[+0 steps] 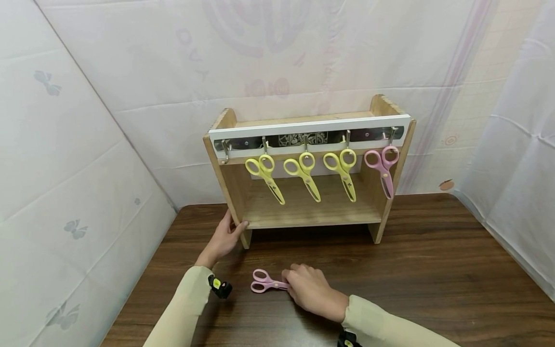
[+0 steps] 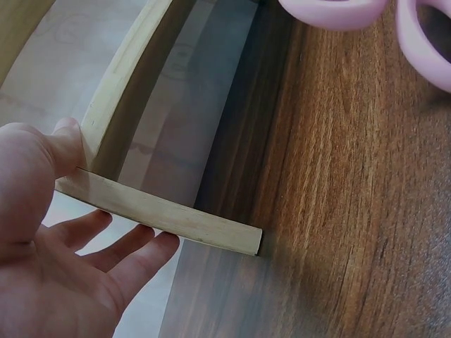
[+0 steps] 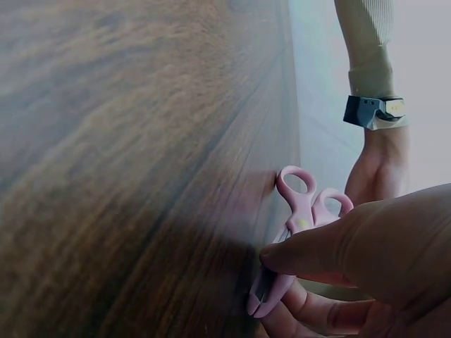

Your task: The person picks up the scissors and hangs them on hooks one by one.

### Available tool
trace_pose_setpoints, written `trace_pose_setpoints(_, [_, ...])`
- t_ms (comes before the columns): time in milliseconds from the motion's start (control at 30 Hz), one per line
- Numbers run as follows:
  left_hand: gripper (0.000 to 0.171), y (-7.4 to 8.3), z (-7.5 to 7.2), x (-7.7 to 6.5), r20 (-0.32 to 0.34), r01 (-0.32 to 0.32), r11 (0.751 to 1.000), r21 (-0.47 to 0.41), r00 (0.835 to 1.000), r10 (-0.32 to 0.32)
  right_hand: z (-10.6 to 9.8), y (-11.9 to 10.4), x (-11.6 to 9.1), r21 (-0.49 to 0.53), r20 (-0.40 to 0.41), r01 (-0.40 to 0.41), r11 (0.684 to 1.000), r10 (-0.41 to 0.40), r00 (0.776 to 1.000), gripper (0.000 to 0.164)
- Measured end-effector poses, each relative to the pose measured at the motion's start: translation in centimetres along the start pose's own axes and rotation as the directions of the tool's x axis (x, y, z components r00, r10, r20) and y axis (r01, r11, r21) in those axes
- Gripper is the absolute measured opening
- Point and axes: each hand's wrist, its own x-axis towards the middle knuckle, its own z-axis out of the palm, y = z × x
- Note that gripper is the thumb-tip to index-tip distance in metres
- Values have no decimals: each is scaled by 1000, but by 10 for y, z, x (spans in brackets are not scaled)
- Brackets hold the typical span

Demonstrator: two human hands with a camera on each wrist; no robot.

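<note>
My left hand (image 1: 223,239) grips the lower left side panel of a small wooden shelf (image 1: 312,222), thumb at the front and fingers along the outer face. In the left wrist view the thumb (image 2: 67,144) presses where the shelf board meets the panel. Low over the table, my right hand (image 1: 313,290) pinches pink scissors (image 1: 275,285) by the blades; their handle loops point left towards the left forearm. The right wrist view shows the thumb (image 3: 303,255) lying across the blades of these scissors (image 3: 301,211), with fingers beneath.
A hook rail (image 1: 303,140) runs along the shelf's upper front. Three yellow scissors (image 1: 307,176) and one pink pair (image 1: 383,171) hang from it; the leftmost hook (image 1: 225,152) is bare. The brown wood-grain table (image 1: 438,270) meets white sheeting (image 1: 130,106) behind and at both sides.
</note>
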Motion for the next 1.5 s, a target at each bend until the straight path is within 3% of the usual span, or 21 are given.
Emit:
trace_pose_setpoints(133, [64,0,-1,0,5,3,1000,-1,1000,-3,-4,1,2,0,12,21,1000,-21,1000,18])
trace_pose_setpoints(333, [65,0,-1,0,7,8,1000,-14,1000,-8,-26,6,10,-16,2,62,998,-62,998,11])
trace_pose_setpoints(600, [63,31,-5,-12,23,11,1000,-14,1000,-11,-66,13,27,-42,-66,63,997,-66,996,8])
trace_pose_setpoints(700, [63,23,-4,-9,18,11,1000,-21,1000,-10,-79,12,35,-28,-107,57,998,-59,993,8])
trace_pose_setpoints(867, [63,-3,0,-2,10,-23,1000,-9,1000,23,-95,6,48,13,-194,74,997,-70,979,9])
trace_pose_setpoints(1033, [53,-5,0,-2,-17,-59,998,18,998,59,-109,-2,64,102,-266,87,991,-57,962,8])
trace_pose_setpoints(1167, [39,-3,1,-2,-33,-32,999,41,999,33,-116,-9,75,174,-318,79,982,-20,948,9])
trace_pose_setpoints(1333, [58,4,0,-3,-13,3,1000,-25,1000,-3,-123,-20,86,246,-388,104,964,0,922,10])
trace_pose_setpoints(1500, [66,27,-3,-10,14,1,998,-55,1000,0,-131,-31,96,294,-438,141,945,2,899,8])
